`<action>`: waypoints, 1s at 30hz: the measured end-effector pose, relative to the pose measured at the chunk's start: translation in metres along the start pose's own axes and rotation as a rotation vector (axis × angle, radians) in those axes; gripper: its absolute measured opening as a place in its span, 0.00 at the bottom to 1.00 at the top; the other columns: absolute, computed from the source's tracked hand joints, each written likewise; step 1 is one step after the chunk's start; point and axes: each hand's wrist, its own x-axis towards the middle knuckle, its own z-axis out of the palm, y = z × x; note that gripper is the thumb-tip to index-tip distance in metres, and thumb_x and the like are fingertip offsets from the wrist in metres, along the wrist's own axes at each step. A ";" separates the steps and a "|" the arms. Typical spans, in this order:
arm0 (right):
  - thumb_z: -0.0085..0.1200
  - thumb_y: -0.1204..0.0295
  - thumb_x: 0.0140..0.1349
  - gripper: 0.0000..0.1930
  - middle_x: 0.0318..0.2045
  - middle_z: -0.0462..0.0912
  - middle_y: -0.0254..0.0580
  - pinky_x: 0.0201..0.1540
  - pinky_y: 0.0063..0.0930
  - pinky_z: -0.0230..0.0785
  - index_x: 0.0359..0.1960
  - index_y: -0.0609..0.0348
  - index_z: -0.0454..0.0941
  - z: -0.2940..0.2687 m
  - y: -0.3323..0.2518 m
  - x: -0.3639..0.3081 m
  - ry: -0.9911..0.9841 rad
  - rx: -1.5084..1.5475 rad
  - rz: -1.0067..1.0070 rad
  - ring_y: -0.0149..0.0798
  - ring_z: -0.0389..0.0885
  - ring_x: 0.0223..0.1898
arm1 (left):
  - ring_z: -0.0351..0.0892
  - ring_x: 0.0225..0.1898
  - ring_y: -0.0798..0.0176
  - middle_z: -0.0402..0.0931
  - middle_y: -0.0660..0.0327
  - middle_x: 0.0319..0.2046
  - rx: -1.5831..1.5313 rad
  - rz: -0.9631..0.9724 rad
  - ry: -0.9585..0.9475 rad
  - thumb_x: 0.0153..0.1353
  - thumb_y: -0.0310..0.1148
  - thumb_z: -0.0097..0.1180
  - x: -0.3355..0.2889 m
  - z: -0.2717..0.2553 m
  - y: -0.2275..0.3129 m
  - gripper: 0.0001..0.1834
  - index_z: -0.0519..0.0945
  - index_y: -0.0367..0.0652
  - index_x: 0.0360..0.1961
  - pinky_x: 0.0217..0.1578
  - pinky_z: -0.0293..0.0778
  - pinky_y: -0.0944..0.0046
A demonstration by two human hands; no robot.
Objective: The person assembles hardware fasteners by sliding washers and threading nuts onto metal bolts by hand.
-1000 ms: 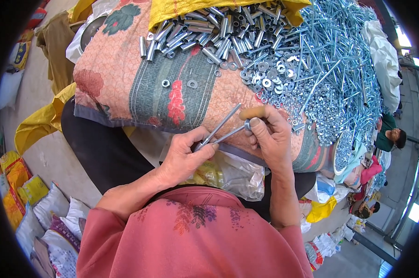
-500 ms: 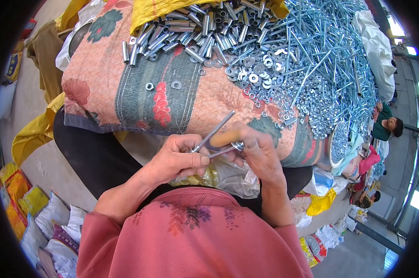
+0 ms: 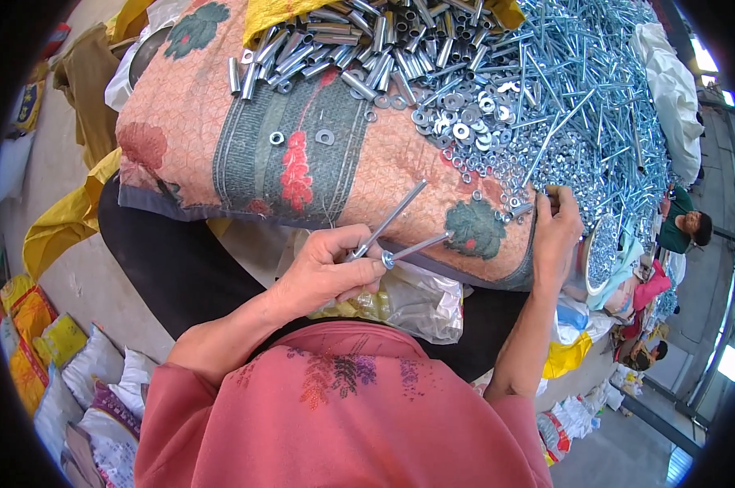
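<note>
Two metal rods (image 3: 392, 218), one carrying a washer (image 3: 388, 259), sit pinched in the left hand (image 3: 328, 262) at the quilt's (image 3: 412, 163) near edge. The right hand (image 3: 557, 232) is by the nuts (image 3: 564, 161) toward the right edge; I cannot tell whether it pinches any.

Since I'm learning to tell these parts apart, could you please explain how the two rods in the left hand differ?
The upper rod slants steeply in the picture, while the lower rod lies flatter. The upper rod shows a longer length; the lower rod shows a shorter one. Both are slim, metallic and held in the left hand.
</note>
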 end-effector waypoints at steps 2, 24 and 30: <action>0.53 0.75 0.54 0.09 0.27 0.76 0.47 0.34 0.34 0.67 0.36 0.63 0.75 -0.003 -0.001 0.001 -0.008 0.056 0.032 0.44 0.76 0.29 | 0.60 0.13 0.79 0.73 0.61 0.20 0.019 0.008 0.003 0.58 0.28 0.53 0.000 0.000 0.000 0.04 0.72 0.39 0.30 0.13 0.54 0.77; 0.54 0.81 0.56 0.09 0.31 0.79 0.47 0.30 0.22 0.74 0.38 0.69 0.71 -0.002 -0.092 -0.076 -0.658 1.620 0.302 0.33 0.79 0.30 | 0.56 0.10 0.80 0.72 0.64 0.17 -0.308 -0.315 -0.118 0.57 0.28 0.53 -0.001 0.001 0.002 0.04 0.73 0.42 0.28 0.11 0.48 0.78; 0.53 0.82 0.56 0.09 0.32 0.78 0.48 0.29 0.23 0.75 0.38 0.68 0.70 0.007 -0.111 -0.090 -0.422 1.543 0.311 0.34 0.79 0.29 | 0.60 0.12 0.79 0.72 0.66 0.15 0.296 0.023 0.077 0.56 0.29 0.53 -0.003 0.004 -0.001 0.03 0.74 0.41 0.29 0.13 0.53 0.78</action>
